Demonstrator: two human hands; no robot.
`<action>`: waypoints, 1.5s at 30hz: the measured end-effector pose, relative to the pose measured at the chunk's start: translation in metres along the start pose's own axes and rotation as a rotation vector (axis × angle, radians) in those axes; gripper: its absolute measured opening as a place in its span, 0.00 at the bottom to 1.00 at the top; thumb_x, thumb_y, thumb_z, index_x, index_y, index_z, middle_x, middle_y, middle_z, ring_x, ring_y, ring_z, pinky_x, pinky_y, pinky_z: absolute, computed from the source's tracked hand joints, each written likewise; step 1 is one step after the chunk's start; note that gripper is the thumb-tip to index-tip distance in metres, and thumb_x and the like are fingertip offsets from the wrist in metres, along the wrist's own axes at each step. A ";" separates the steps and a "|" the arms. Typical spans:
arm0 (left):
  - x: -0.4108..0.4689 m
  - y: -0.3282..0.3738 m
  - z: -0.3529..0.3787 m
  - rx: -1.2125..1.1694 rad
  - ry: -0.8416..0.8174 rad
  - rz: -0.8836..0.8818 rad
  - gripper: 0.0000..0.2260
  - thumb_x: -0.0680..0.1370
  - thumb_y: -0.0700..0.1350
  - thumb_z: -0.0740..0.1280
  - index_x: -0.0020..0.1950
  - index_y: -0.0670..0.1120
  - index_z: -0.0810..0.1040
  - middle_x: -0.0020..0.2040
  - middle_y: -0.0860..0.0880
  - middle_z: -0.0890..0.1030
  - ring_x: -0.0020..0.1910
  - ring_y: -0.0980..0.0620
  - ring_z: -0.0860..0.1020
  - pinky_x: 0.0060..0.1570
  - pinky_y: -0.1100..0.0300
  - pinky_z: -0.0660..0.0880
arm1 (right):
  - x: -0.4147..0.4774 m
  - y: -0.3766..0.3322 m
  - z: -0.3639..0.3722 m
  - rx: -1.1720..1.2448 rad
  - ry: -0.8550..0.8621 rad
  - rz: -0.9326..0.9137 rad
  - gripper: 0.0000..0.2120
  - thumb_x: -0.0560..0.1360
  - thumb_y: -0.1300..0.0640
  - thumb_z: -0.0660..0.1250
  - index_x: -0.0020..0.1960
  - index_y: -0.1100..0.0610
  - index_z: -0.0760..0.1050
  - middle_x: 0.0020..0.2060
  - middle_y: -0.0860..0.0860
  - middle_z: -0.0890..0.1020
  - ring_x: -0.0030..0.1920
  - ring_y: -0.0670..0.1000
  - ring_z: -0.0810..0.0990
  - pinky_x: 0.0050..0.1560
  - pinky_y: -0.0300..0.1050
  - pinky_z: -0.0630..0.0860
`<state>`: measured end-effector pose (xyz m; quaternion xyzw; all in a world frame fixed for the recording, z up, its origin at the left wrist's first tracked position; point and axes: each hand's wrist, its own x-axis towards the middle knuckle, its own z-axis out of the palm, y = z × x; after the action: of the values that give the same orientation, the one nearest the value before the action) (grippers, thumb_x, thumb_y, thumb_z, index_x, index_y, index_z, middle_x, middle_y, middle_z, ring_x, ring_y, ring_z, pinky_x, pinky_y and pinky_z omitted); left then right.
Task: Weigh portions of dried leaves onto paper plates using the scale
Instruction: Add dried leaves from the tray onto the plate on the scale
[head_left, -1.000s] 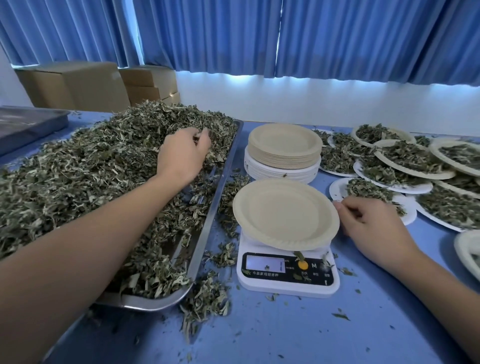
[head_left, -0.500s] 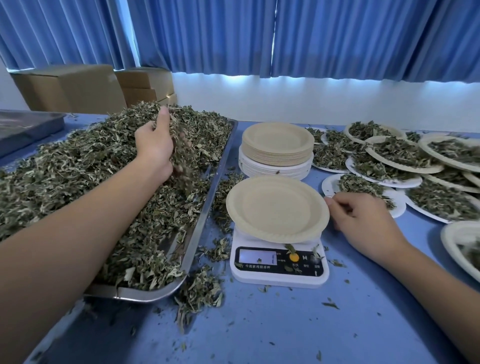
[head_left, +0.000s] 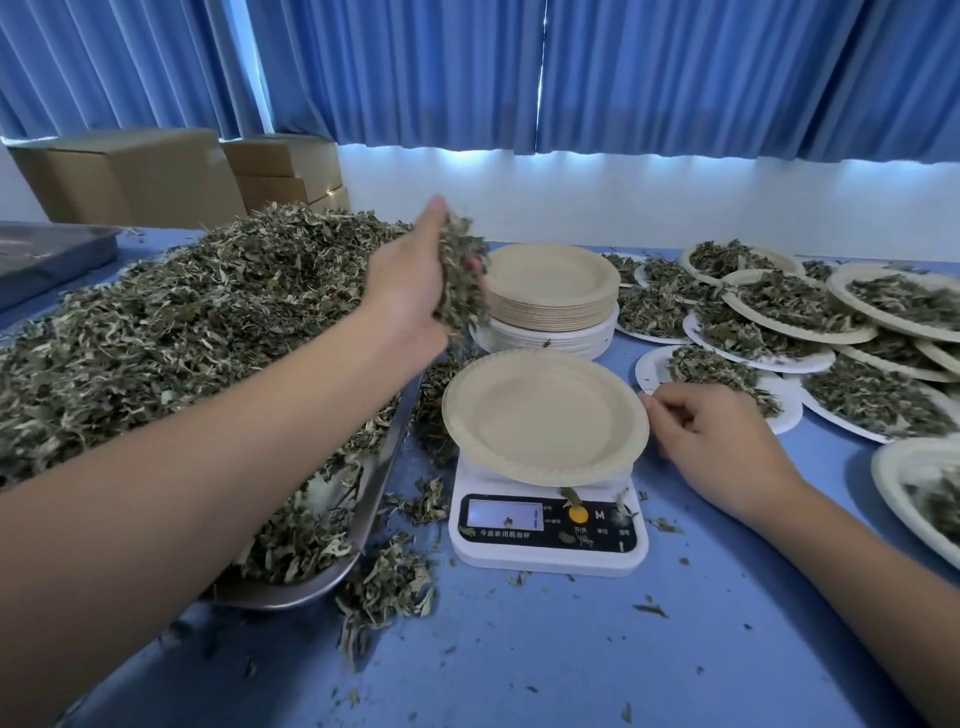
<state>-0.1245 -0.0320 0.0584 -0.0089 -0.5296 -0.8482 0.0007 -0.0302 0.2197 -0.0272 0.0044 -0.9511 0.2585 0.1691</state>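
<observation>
Evidently the left hand (head_left: 410, 291) is clenched round a fistful of dried leaves (head_left: 460, 283), held above the heaped steel tray (head_left: 280, 595) and just short of the empty paper plate (head_left: 540, 415), which sits centred on the kitchen scale (head_left: 545, 535). The right hand (head_left: 717, 441) lies curled at that plate's rim, probably to steady it; whether it actually pinches the rim I cannot tell.

Our left hand (head_left: 410, 291), which a second ago lay palm-down in the heap of dried leaves (head_left: 182, 322), has turned, scooped and come up out of it. It now grips a handful of leaves (head_left: 460, 280) in the air. We have carried it rightward, in front of the stack of empty plates (head_left: 550, 291).
</observation>
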 end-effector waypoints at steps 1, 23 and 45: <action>-0.007 -0.007 0.007 0.043 -0.069 -0.002 0.17 0.81 0.55 0.67 0.52 0.40 0.78 0.33 0.46 0.81 0.29 0.48 0.79 0.36 0.52 0.78 | 0.000 0.000 0.000 0.002 0.001 -0.001 0.22 0.83 0.49 0.61 0.35 0.61 0.74 0.28 0.57 0.79 0.31 0.60 0.76 0.41 0.58 0.79; 0.020 0.003 -0.070 1.920 -0.230 -0.004 0.07 0.81 0.47 0.64 0.53 0.45 0.78 0.49 0.45 0.82 0.46 0.45 0.80 0.51 0.50 0.80 | 0.002 0.001 -0.001 -0.009 -0.014 -0.004 0.22 0.84 0.50 0.61 0.37 0.62 0.76 0.30 0.58 0.80 0.33 0.60 0.78 0.43 0.59 0.79; 0.013 0.012 -0.080 1.813 -0.398 -0.038 0.04 0.76 0.41 0.74 0.43 0.48 0.84 0.41 0.55 0.81 0.40 0.54 0.78 0.39 0.60 0.71 | 0.003 0.010 0.005 0.036 0.011 -0.039 0.21 0.83 0.50 0.62 0.36 0.62 0.75 0.29 0.58 0.80 0.35 0.61 0.78 0.44 0.56 0.79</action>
<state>-0.1383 -0.1093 0.0340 -0.1417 -0.9808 -0.0924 -0.0972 -0.0360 0.2262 -0.0349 0.0244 -0.9451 0.2724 0.1791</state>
